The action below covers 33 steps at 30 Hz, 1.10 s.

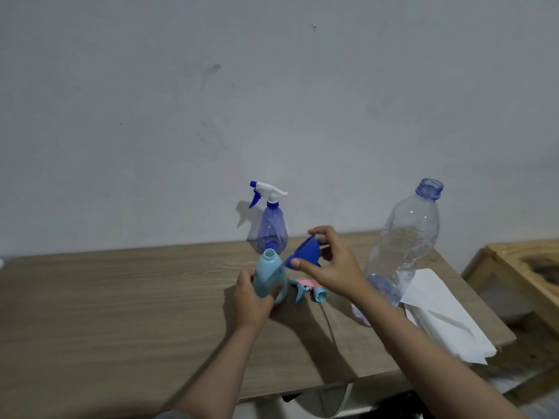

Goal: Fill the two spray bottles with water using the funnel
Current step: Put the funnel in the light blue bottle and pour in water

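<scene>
A light blue spray bottle (267, 278) stands open-necked on the wooden table (121, 297), and my left hand (252, 300) grips its lower body. My right hand (328, 264) holds a dark blue funnel (304, 254) tilted just right of the bottle's neck, thumb on the rim. The bottle's pink and blue trigger head (310, 288) lies on the table under my right hand. A second, clear blue spray bottle (270, 228) with a white and blue trigger stands behind, near the wall. A large clear water bottle (403, 240) stands uncapped at the right.
White paper sheets (441, 313) lie at the table's right end. A wooden stand (520, 261) sits lower at the far right. A grey wall runs right behind the table. Bare tabletop stretches to the left.
</scene>
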Motion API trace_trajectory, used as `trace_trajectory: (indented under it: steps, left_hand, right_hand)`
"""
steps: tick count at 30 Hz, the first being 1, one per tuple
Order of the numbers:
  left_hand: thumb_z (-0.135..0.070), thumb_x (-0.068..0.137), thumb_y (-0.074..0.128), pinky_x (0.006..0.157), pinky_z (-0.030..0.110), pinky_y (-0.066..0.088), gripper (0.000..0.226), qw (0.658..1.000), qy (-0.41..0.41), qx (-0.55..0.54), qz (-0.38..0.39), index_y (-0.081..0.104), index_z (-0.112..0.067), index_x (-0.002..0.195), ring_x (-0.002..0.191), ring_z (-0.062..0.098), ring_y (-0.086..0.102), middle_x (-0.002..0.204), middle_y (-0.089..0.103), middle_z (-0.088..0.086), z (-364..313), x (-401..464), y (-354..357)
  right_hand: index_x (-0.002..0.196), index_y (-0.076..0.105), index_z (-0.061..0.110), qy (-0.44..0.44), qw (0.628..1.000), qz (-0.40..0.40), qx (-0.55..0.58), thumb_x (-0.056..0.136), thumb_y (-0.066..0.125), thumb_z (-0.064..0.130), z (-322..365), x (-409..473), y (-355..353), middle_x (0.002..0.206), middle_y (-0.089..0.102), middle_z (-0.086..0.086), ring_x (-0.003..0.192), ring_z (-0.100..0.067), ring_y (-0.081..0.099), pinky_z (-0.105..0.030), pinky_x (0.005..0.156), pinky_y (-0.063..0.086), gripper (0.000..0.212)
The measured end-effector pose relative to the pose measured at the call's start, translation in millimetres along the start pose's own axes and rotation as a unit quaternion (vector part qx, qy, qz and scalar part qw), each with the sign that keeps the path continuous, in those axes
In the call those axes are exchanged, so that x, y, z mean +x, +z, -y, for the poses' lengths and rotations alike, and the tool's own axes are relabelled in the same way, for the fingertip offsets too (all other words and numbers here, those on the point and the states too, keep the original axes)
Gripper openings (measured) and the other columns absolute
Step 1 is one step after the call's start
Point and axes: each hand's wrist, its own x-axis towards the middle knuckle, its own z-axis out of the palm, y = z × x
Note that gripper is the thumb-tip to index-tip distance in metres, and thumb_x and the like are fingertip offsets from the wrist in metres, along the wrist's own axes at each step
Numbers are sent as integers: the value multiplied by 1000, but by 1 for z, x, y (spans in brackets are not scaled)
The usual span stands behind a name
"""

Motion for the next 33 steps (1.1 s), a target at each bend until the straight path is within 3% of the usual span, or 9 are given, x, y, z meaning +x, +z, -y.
trace_trajectory:
  steps: [3,6,13,21,33]
  left_hand:
    - [-38,70,83,52,6,33,55,1000,8,7,0,52,-13,108,86,8,49,105,61,-2,-3,-2,-1]
    - [-41,72,80,49,6,31,57,1000,7,6,9,50,-13,109,86,8,48,102,56,-6,-7,-5,-2]
    - [-40,72,80,53,11,32,54,1000,-8,13,20,45,-18,108,90,11,52,110,60,-2,-7,-4,-3]
    - [-38,73,80,51,8,29,51,1000,-8,5,24,43,-20,103,89,10,52,103,56,-7,-10,-5,-7]
    - [-35,72,81,53,9,34,59,999,-26,-16,37,44,-18,114,106,18,57,116,57,-1,-8,-3,-4]
  right_hand:
    - [108,46,20,26,996,-56,61,69,83,33,7,11,8,103,59,3,95,-12,60,-23,77,53,55]
    - [108,47,16,49,990,-71,111,70,83,29,9,17,18,109,57,-3,96,-15,59,-18,72,52,54]
    - [106,49,26,86,984,-73,140,60,88,39,-3,29,43,113,59,-6,99,-24,62,-33,81,57,62]
    - [115,49,19,73,991,-62,95,60,89,33,-2,38,53,115,57,1,103,-13,59,-24,83,53,69]
    - [121,45,21,52,998,10,35,65,86,29,-7,27,63,118,52,5,108,-10,55,-18,86,48,70]
